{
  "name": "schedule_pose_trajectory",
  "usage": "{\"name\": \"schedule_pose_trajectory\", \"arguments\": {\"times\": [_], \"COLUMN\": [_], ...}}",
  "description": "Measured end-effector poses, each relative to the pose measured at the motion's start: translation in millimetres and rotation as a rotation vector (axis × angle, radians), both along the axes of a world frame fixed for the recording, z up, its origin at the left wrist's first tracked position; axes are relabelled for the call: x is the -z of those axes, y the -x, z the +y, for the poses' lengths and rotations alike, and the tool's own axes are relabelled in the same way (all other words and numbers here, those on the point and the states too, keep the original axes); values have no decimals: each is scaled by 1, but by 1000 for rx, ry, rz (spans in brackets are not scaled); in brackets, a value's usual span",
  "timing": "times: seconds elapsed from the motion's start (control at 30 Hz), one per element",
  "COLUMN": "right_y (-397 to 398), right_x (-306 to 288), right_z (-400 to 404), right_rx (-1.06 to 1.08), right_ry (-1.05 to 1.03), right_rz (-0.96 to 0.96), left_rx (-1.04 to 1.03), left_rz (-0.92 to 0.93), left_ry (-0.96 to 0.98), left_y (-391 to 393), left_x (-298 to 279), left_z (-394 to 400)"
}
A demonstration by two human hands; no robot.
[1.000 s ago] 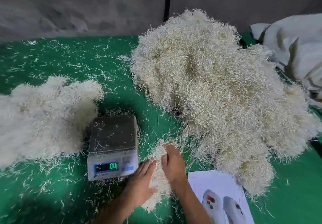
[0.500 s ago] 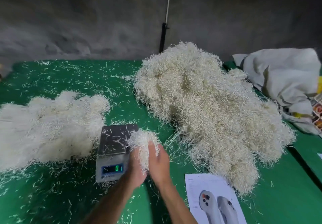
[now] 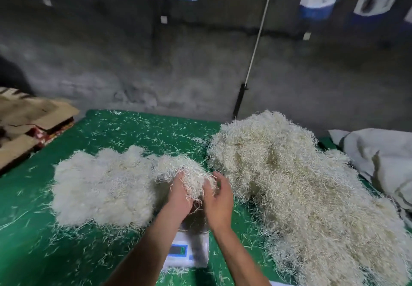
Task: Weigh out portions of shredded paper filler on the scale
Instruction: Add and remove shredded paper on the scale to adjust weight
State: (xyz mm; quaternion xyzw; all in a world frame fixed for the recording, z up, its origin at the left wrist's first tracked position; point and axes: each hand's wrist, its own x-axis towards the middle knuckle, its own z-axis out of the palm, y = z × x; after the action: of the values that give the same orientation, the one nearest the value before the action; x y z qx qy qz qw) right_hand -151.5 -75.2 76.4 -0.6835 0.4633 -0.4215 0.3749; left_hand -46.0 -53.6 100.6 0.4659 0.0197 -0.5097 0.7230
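Observation:
A clump of shredded paper [image 3: 185,170] is held up between both my hands, above the far end of the scale [image 3: 189,252]. My left hand [image 3: 179,198] cups it from below, with its fingers buried in the strands. My right hand [image 3: 219,201] curls round the clump's right edge. The white scale sits on the green table [image 3: 66,252], and my forearms partly hide its platform; its display is too blurred to read. A pale pile of shredded paper [image 3: 104,185] lies to the left, close to the clump. The large loose heap [image 3: 301,196] spreads to the right.
Loose strands litter the green table. Folded cardboard and cloth [image 3: 29,118] lie off the table's left edge. A grey sack [image 3: 379,158] sits at the far right. A dark wall with a slanted rod [image 3: 256,49] stands behind.
Both hands have lifted the clump from the table beside the scale, up over the scale and leftwards towards the left pile. The camera has tilted up.

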Motion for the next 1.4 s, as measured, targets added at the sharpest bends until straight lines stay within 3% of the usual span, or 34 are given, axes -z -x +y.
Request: {"name": "schedule_pose_trajectory", "arguments": {"times": [0.1,0.13,0.2,0.23,0.37,0.53,0.6,0.67,0.73,0.8,0.87,0.93,1.03,1.13,1.2,1.27,1.4], "right_y": [-25,-30,-33,-32,-33,-34,-38,-48,-59,-61,-53,-45,-50,-52,-43,-33,-33], "right_x": [-17,-22,-33,-41,-57,-66,-70,-71,-71,-75,-82,-88,-92,-96,-94,-92,-97], "right_z": [-6,-13,-32,-40,-67,-77,-75,-72,-61,-54,-60,-68,-63,-65,-74,-81,-92], "right_rx": [94,87,57,42,79,176,186,149,59,52,98,211,122,-17,46,114,131], "right_ry": [-243,-347,-548,-616,-777,-678,-648,-473,-267,-110,-122,-144,-140,-354,-418,-344,-213], "right_rz": [-188,-218,-339,-382,-521,-501,-494,-370,-158,-111,-249,-184,-150,-261,-202,-76,122], "left_rx": [56,56,111,135,186,248,171,49,57,128,219,326,224,165,207,258,290], "left_rz": [-148,-80,-159,-234,-249,-319,-323,-320,-376,-361,-296,-342,-404,-227,-267,-387,-397], "left_ry": [-82,-64,-65,-33,33,2,-18,-62,-161,-117,113,225,150,87,81,-9,13], "left_y": [4,6,11,17,23,19,13,2,-5,-4,0,7,14,1,4,12,15], "left_x": [5,3,-7,-11,-30,-44,-52,-56,-59,-64,-75,-80,-79,-77,-78,-72,-61], "left_z": [-3,-3,3,6,8,3,-1,-8,-14,-16,-13,-12,-21,-29,-26,-23,-23]}}
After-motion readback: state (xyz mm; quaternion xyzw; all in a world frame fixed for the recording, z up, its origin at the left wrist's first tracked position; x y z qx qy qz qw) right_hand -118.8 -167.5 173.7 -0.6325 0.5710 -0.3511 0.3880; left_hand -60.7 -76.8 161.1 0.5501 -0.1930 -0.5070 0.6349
